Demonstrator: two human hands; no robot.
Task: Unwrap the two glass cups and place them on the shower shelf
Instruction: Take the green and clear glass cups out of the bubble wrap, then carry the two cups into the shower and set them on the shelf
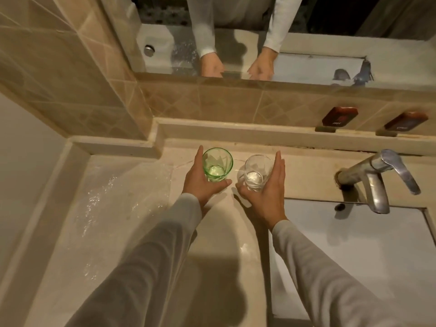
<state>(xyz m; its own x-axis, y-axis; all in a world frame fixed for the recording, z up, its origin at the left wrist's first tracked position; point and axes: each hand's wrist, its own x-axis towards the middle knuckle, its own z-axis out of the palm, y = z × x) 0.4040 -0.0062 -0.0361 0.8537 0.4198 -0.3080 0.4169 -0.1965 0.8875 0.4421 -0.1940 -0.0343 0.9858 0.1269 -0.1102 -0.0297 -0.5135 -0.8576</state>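
Note:
A green glass cup point(217, 164) stands upright on the beige stone counter point(146, 185) near the back ledge. My left hand point(200, 180) cups it from the left, thumb under its near side, fingers straight along its wall. A clear glass cup point(256, 172) stands upright just to the right. My right hand point(266, 192) wraps it from the right, with straight fingers along its wall and the thumb on its near left. A crumpled sheet of clear plastic wrap point(106, 197) lies flat on the counter to the left.
A white sink basin point(354, 256) fills the right side, with a metal faucet point(379, 180) over it. Two dark red soap bars point(339, 116) sit on the tiled ledge at the back right. A mirror point(236, 43) and tiled wall point(59, 67) rise behind the counter.

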